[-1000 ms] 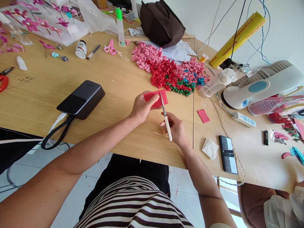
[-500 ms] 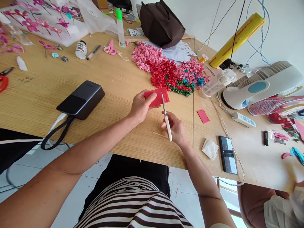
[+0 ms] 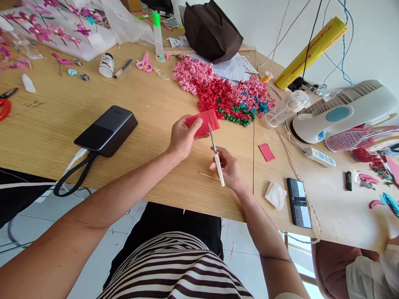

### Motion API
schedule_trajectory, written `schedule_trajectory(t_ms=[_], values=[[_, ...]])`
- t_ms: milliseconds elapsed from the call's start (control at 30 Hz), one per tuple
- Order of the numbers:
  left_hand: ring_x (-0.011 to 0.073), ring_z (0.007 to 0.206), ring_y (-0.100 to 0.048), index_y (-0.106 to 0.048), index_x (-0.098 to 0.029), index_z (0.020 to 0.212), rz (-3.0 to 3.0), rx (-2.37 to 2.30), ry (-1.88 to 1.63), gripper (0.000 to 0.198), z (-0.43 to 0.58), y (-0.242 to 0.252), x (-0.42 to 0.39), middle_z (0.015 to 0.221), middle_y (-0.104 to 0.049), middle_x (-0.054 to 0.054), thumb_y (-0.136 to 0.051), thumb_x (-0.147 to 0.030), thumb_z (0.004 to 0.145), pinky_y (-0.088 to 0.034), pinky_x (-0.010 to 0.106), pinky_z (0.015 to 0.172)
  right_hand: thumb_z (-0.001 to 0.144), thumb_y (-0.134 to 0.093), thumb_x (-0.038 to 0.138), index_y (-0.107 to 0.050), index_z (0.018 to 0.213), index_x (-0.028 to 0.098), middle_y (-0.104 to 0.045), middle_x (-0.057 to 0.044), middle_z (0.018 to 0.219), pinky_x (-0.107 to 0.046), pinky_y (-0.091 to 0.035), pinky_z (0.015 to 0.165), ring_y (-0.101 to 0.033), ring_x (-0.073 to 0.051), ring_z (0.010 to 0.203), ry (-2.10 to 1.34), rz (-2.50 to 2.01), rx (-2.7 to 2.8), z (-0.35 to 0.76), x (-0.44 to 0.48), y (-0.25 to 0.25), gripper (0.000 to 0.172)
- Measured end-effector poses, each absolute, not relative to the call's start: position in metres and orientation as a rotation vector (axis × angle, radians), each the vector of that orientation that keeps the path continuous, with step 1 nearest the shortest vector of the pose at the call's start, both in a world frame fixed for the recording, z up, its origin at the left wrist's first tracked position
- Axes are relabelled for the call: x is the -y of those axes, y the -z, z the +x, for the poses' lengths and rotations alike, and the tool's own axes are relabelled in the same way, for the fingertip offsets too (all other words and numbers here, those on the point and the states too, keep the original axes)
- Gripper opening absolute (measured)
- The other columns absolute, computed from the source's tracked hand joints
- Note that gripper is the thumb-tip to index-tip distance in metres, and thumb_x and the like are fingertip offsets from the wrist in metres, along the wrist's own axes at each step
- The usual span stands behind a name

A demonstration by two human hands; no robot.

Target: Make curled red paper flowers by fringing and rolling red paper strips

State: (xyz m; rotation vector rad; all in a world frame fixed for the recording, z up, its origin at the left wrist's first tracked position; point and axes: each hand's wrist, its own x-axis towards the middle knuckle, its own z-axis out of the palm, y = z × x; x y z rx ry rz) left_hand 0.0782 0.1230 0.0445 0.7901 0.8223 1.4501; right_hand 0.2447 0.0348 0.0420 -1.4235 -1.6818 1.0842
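My left hand (image 3: 183, 135) pinches a red rectangular piece (image 3: 202, 123), paper or fabric, between thumb and fingers. Narrow slits run into its right end, making a fringe. My right hand (image 3: 229, 168) is closed around scissors (image 3: 219, 168) with white handles. Their blades point up and away, with the tips at the lower edge of the red piece, close to the slits. Beyond both hands lies a heap of small pink, red, green and blue flowers (image 3: 218, 93). A second red piece (image 3: 267, 152) rests on the table to the right.
A black power bank (image 3: 106, 129) with a cable stands left. To the right are a folded tissue (image 3: 276, 195), a phone (image 3: 299, 202), a power strip (image 3: 320, 157) and a white fan (image 3: 339, 110). Pink scissors (image 3: 144, 62) lie farther back. Another person's sleeve (image 3: 370, 270) shows at lower right.
The red piece has shifted slightly left and up with my left hand. The scissors have moved a little left, and the fringe looks more spread.
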Motion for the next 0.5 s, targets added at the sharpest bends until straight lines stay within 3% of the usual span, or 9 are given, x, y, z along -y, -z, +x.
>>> schedule_trajectory(t_ms=[500], values=[[0.0168,0.082,-0.074,-0.056,-0.020,0.084,0.799,-0.836,-1.422,0.041,0.0780,-0.0448,-0.1223,0.081,-0.071,0.000,-0.085,-0.047,0.071,-0.066,0.028,0.071,0.079,-0.073,0.069,-0.060,0.128,0.014,-0.046,0.006,0.072,-0.028,-0.031,0.059,-0.039,-0.011,0.063,-1.087,-1.435,1.621,0.2426,-0.0350,-0.0411,0.074]])
